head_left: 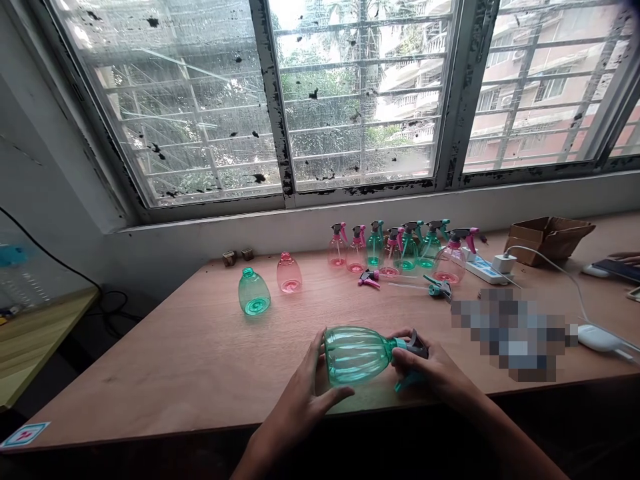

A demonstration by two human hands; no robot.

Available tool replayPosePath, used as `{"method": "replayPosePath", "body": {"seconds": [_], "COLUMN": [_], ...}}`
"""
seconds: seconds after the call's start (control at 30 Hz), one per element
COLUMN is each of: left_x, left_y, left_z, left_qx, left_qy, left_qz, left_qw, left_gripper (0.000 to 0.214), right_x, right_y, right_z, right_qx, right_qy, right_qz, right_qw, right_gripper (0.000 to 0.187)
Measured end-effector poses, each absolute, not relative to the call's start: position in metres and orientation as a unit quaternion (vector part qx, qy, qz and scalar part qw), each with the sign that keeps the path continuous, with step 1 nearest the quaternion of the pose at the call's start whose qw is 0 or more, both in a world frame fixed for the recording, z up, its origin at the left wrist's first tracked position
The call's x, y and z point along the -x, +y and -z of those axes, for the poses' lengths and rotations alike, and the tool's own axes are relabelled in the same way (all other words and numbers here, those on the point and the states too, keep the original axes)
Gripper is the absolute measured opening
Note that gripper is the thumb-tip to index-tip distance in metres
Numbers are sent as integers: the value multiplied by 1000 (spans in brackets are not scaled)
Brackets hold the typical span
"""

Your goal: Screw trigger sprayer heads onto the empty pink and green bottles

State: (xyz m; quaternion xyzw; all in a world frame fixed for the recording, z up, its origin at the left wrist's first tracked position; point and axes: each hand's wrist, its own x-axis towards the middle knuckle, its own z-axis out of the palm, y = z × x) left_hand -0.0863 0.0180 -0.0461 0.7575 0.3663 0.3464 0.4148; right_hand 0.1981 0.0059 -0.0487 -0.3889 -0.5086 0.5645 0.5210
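Note:
A clear green spray bottle [357, 355] lies on its side in the air above the table's front edge, its base to the left. My left hand [305, 387] cups the base end, with the thumb below and the fingers at the far side. At the neck, my right hand [433, 370] grips the black and teal spray head [415, 345]; its teal trigger part [410, 381] shows beneath the fingers. Beyond them, a green bottle [254, 293] and a pink bottle [289, 273] stand without heads. A pink spray head [369, 280] and a teal spray head [439, 288] lie on the table.
Several pink and green bottles with heads, such as a pink spray bottle [449, 261], stand near the window wall. To the right are a power strip [484, 269], a cardboard box [547, 240], a white cable and a blurred patch. Another person's hand [627, 257] shows at the right edge.

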Motion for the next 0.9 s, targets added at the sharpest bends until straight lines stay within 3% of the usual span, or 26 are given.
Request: {"method": "replayPosePath", "body": {"seconds": [0.27,0.47,0.9], "left_x": [87,86,85], "left_y": [19,19,17], "left_z": [51,46,43], "left_qx": [-759,-755,-741], "left_qy": [379,398,401], "left_qz": [-345,-347,-353], "left_qw": [401,389,407], "left_gripper": [109,97,97], "right_x": [-198,-198,-198], "right_y": [6,5,7], "right_z": [48,47,50], "right_qx": [394,392,380], "right_qy": [-509,-508,-508], "right_qz": [-565,-567,-572], "right_qw": [516,516,520], "right_gripper": [52,51,49]}}
